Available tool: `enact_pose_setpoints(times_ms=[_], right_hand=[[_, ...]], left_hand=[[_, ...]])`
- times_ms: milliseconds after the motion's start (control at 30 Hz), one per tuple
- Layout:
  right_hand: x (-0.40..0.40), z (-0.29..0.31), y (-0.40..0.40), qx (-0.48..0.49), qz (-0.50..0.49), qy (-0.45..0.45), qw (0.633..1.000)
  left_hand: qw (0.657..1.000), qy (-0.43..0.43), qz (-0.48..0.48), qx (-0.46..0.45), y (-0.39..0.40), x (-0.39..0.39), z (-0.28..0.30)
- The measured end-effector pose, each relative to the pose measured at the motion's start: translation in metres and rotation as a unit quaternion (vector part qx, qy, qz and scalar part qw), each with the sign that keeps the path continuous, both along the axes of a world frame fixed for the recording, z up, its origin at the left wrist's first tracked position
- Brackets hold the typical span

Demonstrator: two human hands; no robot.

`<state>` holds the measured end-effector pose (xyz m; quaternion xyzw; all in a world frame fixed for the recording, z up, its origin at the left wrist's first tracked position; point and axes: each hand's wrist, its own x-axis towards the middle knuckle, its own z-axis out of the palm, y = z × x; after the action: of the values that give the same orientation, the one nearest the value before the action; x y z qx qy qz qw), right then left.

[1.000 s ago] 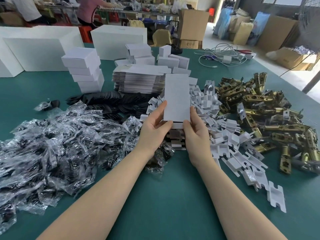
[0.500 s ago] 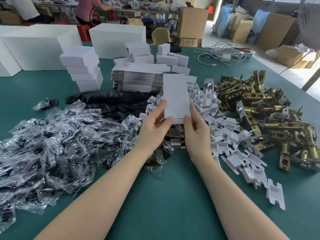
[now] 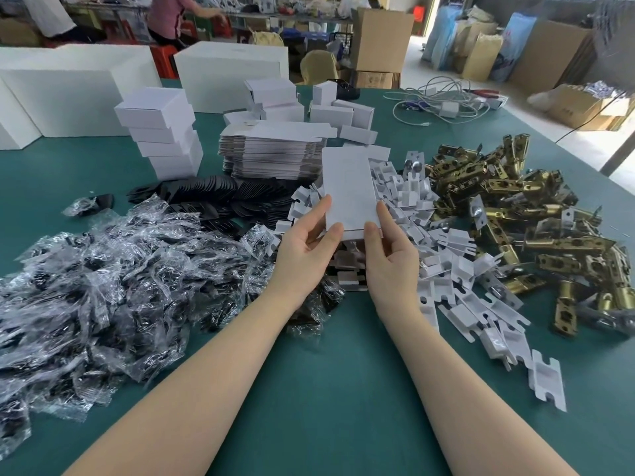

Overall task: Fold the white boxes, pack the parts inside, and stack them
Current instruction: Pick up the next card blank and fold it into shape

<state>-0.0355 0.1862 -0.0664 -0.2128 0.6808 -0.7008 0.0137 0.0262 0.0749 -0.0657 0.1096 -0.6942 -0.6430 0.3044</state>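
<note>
Over green table [image 3: 326,389], both hands [image 3: 347,255] pinch an unmarked white box [image 3: 348,190].

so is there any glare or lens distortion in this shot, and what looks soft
Head view: daylight blows out the floor by the doorway; the clear plastic bags sparkle with small highlights; the wide lens bows the table edge and stretches both forearms; the people at the far bench look soft, while the white box in both hands stays sharp.
</note>
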Motion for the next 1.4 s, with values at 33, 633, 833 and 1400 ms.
enact_pose_setpoints(times_ms=[33,633,833,1400], right_hand=[[0.001,0.001,0.0,-0.001,-0.002,0.001,1.0],[0.005,0.004,0.002,-0.017,-0.019,0.033,0.999],[0.005,0.004,0.003,-0.037,-0.032,0.026,0.998],[0.011,0.009,0.002,-0.062,-0.034,0.005,0.997]], left_hand=[[1.0,-0.001,-0.001,0.001,0.0,0.0,0.0],[0.997,0.013,-0.007,0.071,0.006,0.003,0.003],[0.998,0.015,-0.004,0.068,0.008,0.004,0.005],[0.997,0.024,-0.001,0.075,0.008,0.005,0.008]])
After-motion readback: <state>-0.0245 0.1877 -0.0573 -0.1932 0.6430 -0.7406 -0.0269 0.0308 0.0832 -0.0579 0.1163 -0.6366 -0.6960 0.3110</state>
